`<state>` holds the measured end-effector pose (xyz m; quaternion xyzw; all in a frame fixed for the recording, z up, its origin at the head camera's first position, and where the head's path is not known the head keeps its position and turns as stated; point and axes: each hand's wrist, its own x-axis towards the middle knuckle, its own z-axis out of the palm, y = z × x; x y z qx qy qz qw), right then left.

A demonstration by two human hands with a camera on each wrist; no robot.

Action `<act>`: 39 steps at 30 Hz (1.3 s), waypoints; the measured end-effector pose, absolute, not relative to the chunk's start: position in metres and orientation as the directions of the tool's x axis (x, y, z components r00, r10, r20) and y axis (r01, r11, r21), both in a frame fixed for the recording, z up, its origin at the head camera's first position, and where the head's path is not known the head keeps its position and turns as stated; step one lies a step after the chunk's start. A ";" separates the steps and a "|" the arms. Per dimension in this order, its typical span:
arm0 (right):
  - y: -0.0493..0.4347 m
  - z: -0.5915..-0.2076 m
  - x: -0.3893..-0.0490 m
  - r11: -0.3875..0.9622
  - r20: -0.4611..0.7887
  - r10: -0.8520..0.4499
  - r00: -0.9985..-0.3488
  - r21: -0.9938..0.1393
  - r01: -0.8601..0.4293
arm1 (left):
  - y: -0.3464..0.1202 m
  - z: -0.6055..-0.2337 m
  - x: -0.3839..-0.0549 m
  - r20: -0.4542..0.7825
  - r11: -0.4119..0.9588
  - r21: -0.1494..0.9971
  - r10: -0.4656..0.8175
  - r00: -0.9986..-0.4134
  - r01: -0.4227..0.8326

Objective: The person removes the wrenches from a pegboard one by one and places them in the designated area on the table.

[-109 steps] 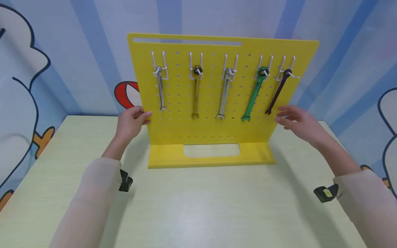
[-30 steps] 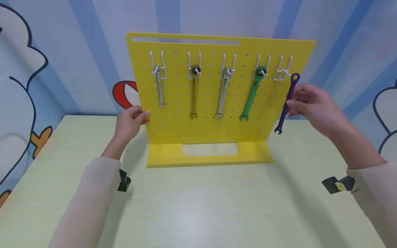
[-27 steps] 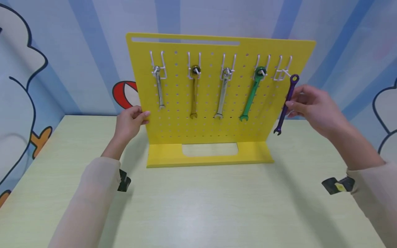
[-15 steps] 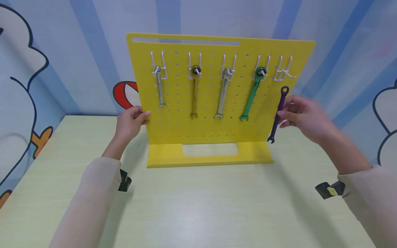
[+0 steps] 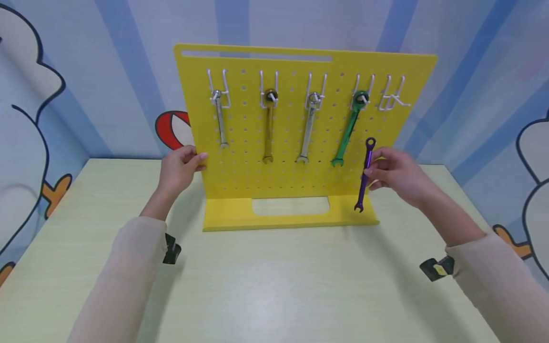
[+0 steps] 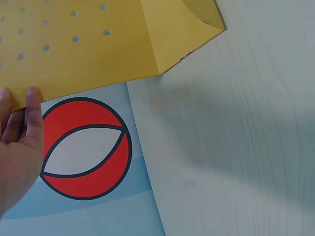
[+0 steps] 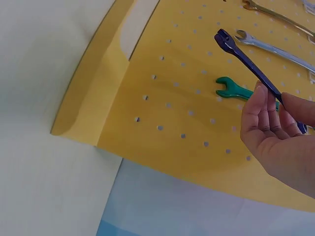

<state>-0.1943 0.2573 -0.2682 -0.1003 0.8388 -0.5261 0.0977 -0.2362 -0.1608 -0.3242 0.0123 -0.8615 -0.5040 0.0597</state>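
A yellow pegboard (image 5: pixel 253 181) stands upright on the table, its foot flat toward me. My left hand (image 5: pixel 177 170) pinches its left edge between thumb and fingers. In my right hand (image 5: pixel 399 174) a purple wrench (image 5: pixel 365 172) is held by the middle, ring end up, off its hook and in front of the board's lower right. Still hanging from hooks are a small silver wrench (image 5: pixel 221 121), a gold wrench (image 5: pixel 269 133), a larger silver wrench (image 5: pixel 308 133) and a green wrench (image 5: pixel 349 131). The rightmost hook (image 5: pixel 392 99) carries nothing.
The pale wooden table (image 5: pixel 266 281) extends in front of the board and to both sides. Behind it hangs a blue striped backdrop (image 5: pixel 291 24) with cartoon figures and a red and white ball (image 6: pixel 83 115). A slot is cut in the board's foot.
My right hand has lifted the purple wrench off the rightmost hook and then brought it down and to the left. My left hand stays at the board's edge.
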 end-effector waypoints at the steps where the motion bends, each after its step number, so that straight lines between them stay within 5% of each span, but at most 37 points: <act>1: 0.256 -0.270 -0.195 0.427 -0.064 -0.275 -0.959 -0.902 -0.063 | -0.161 -0.324 -0.236 0.091 0.492 0.869 -0.083 -0.992 0.039; 39: 0.166 -0.352 -0.194 0.329 -0.294 -0.319 -0.901 -0.926 0.186 | -0.162 -0.324 -0.237 0.077 0.490 0.871 -0.074 -0.994 0.031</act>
